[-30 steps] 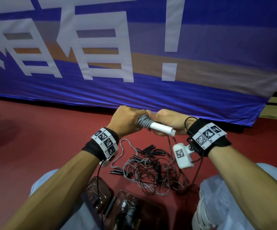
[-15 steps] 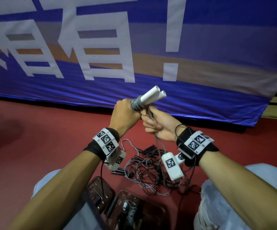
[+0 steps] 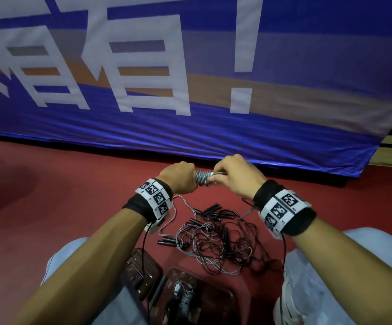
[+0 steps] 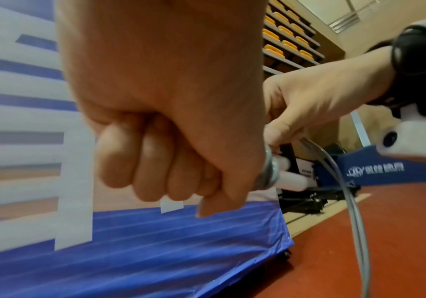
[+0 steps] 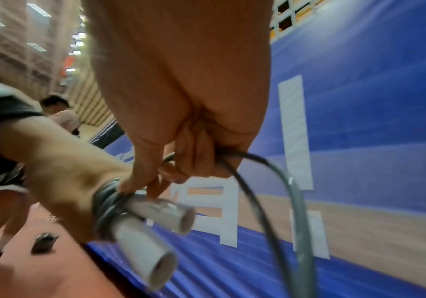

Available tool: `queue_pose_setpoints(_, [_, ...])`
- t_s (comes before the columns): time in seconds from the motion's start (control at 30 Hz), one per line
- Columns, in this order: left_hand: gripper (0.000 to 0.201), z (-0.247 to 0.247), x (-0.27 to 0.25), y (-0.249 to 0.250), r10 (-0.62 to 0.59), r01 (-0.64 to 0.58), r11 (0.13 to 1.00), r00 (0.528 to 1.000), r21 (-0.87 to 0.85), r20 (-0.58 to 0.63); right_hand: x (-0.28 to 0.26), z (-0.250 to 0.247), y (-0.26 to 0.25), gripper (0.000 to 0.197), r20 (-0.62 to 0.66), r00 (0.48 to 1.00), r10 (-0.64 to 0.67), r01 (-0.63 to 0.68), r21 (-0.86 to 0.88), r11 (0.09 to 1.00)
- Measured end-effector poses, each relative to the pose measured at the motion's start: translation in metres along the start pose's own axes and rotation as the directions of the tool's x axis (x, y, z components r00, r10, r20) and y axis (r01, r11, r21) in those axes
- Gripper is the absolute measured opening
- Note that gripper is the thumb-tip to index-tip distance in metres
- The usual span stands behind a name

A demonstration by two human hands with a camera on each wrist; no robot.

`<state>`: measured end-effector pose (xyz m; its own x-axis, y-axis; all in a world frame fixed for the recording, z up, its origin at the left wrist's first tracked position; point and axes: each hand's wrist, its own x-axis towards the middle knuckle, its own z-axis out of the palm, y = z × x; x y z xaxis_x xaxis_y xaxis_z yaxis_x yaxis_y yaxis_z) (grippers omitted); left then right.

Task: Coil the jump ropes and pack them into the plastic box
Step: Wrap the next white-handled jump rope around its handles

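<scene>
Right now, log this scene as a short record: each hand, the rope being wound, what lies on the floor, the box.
left hand: fist gripping the two white plastic handles
right hand: pinches the grey rope's free length, winding it on
grey jump rope coil: several tight turns round both handles, between the hands
floor pile: tangled dark jump ropes with black handles on the red floor
dark transparent plastic box: at the person's knees, some rope already inside
backdrop: blue banner with white characters
</scene>
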<state>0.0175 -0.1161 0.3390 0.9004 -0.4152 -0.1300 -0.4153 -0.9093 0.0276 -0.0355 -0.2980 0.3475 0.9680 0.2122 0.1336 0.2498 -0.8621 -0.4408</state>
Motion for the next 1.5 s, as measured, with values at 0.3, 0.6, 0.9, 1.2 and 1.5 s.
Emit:
queue_pose_setpoints(0.3, [0.019,-0.020,0.002,-0.002,0.429,-0.324,0.829,0.891,0.455,-0.146,-0.001,-0.025,0.018,0.051,0.167,0.986,-0.002,-0.035,0.217,0.976])
queue_pose_setpoints(0.6, [0.016,-0.029,-0.008,-0.014,0.653,-0.492,0.751,0.651,0.440,-0.387,-0.007,-0.038,0.006,0.037,0.533,0.815,-0.226,-0.192,0.617,0.764])
queue_pose_setpoints(0.9, [0.016,-0.022,-0.018,-0.017,0.480,-0.551,0.824,0.559,0.130,-0.676,0.003,-0.019,0.006,0.071,0.506,0.793,-0.340,-0.308,0.814,0.492])
queue_pose_setpoints(1.2, [0.019,-0.024,-0.020,-0.007,0.050,-0.325,0.907,0.715,-0.268,-0.697,0.006,-0.009,-0.010,0.046,0.385,0.895,-0.224,-0.383,0.922,0.056])
queue_pose_setpoints(1.5, [0.021,-0.013,-0.002,-0.003,-0.291,0.198,0.939,0.895,-0.283,-0.338,0.019,0.011,-0.031,0.031,0.353,0.897,0.266,-0.439,0.785,0.437])
